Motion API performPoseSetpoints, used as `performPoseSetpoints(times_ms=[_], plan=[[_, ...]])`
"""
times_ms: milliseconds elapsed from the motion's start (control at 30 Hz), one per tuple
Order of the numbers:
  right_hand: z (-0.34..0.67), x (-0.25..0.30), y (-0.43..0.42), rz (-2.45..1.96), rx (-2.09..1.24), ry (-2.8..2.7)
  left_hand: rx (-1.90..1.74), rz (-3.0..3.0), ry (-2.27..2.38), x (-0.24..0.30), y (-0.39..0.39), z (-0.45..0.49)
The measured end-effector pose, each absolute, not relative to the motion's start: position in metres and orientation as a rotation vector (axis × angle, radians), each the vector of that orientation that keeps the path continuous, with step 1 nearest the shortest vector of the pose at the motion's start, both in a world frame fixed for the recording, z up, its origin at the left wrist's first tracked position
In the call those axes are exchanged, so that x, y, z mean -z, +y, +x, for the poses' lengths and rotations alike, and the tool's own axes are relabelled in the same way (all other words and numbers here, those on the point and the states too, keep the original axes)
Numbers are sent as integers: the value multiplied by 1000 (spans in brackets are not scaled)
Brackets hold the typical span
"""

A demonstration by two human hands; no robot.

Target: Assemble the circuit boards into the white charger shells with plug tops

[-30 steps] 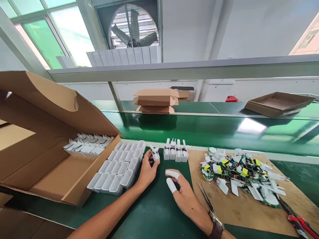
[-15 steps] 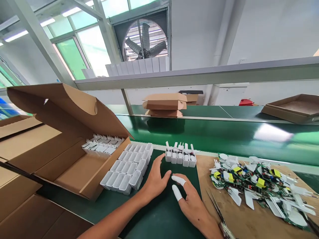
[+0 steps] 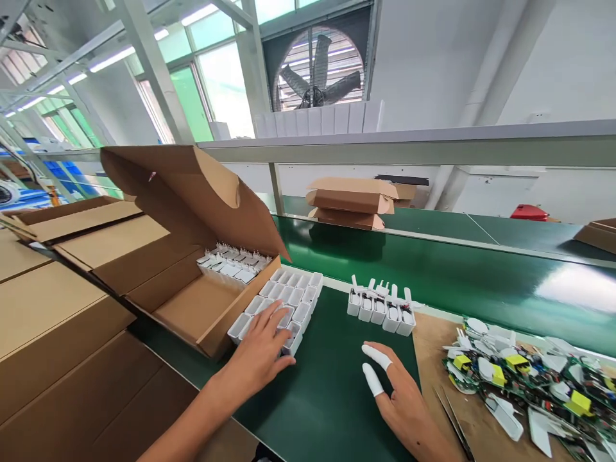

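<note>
My left hand point(image 3: 262, 343) reaches over the near end of a block of white plastic cases point(image 3: 293, 296), fingers spread; whether the fingertips touch them I cannot tell. The cases stand open side up in tight rows. My right hand point(image 3: 397, 398), with white covers on thumb and index finger, hovers over the green mat point(image 3: 327, 391), fingers apart and holding nothing. Beyond it stands a short row of white cases with parts inside point(image 3: 380, 309), white pieces sticking out of their tops. Tweezers point(image 3: 455, 420) lie just right of my right hand.
An open cardboard box point(image 3: 212, 314) at left holds filled white cases point(image 3: 233, 264). On a brown board point(image 3: 433, 346) at right lies a heap of circuit boards point(image 3: 524, 378) with white and yellow parts. Folded cardboard boxes point(image 3: 351, 199) stand beyond the green belt point(image 3: 457, 263).
My left hand has moved left from the middle of the mat to the white cases. My right hand stays over the mat, fingers apart. The view has turned left.
</note>
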State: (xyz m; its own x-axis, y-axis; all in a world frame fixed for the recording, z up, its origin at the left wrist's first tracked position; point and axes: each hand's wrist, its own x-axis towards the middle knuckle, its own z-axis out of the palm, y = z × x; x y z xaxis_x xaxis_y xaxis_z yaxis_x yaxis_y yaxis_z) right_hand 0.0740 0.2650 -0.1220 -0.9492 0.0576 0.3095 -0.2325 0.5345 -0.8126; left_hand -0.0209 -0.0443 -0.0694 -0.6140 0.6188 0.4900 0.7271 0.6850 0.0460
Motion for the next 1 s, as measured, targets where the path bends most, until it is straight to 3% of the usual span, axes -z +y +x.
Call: performPoseSetpoints(times_ms=[300, 533, 800, 1000], plan=[[77, 76, 284, 136, -995, -2601, 619, -1534, -2343, 58, 17, 0], [144, 75, 322, -47, -337, -2833, 825, -1747, -2185, 87, 62, -27], [177, 107, 348, -218, 124, -2961, 1020, -1735, -2167, 115, 64, -23], [133, 59, 358, -238, 340, -2920, 1032, -1727, -2198, 120, 57, -20]])
